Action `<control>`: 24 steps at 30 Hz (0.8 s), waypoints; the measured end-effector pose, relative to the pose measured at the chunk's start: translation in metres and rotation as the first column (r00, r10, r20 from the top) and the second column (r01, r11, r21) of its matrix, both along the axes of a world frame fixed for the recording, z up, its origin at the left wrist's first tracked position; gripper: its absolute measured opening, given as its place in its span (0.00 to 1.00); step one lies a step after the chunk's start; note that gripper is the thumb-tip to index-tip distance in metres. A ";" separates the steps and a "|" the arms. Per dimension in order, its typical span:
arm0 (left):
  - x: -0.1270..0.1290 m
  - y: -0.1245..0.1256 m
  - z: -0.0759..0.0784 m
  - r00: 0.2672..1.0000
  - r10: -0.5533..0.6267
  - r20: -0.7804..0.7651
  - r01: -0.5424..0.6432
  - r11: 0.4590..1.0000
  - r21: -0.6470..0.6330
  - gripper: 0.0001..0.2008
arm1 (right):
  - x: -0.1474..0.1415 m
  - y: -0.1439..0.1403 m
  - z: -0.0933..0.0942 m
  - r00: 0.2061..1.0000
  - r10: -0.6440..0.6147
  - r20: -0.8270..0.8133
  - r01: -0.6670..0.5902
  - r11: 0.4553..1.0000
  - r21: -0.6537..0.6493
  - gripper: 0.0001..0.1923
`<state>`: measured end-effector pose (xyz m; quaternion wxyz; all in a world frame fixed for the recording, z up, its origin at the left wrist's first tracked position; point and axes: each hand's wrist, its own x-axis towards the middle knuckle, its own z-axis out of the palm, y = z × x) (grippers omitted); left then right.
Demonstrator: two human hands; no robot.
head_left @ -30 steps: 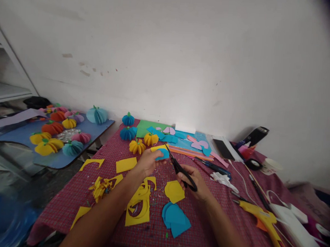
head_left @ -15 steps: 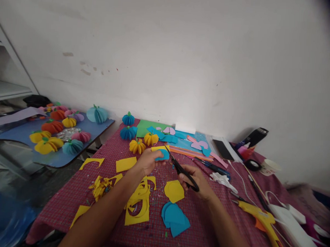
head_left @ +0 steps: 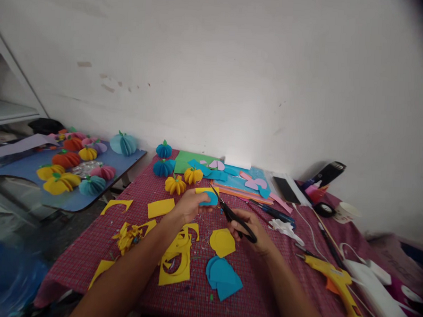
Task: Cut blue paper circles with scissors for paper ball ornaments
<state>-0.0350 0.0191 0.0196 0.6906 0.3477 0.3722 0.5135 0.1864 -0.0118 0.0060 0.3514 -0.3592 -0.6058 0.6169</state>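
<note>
My left hand point(head_left: 191, 204) is closed on a piece of yellow paper point(head_left: 202, 190) with a rounded blue paper piece point(head_left: 211, 198) lying against it. In my right hand point(head_left: 248, 229) is a pair of black-handled scissors point(head_left: 238, 220), its blades pointing up and left at the edge of the held paper. Below the hands lie yellow paper rounds point(head_left: 222, 243) and overlapping blue paper pieces point(head_left: 224, 277). Left of these, under my left forearm, are yellow sheets with round holes point(head_left: 175, 270).
Folded paper pumpkins point(head_left: 175, 185) stand at the back of the checked cloth point(head_left: 197, 295), and more fill the blue table point(head_left: 99, 202) at left. A yellow glue gun point(head_left: 338, 278), a phone point(head_left: 286, 189), a screwdriver point(head_left: 274, 213) and a paper cup point(head_left: 345, 213) are at right.
The whole view has shifted slightly. My hands keep nearly the same pose, with the scissors still beside the paper.
</note>
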 end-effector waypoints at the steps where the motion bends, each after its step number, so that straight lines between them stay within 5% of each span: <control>1: 0.000 0.000 0.000 1.000 -0.004 -0.002 0.004 1.000 -0.003 0.07 | 0.000 0.000 0.001 1.000 0.003 0.001 -0.003 1.000 0.001 0.16; 24: -0.002 0.000 0.001 0.999 -0.038 -0.032 0.038 0.999 -0.003 0.08 | 0.004 -0.001 0.008 0.994 0.041 0.103 -0.044 0.998 0.034 0.17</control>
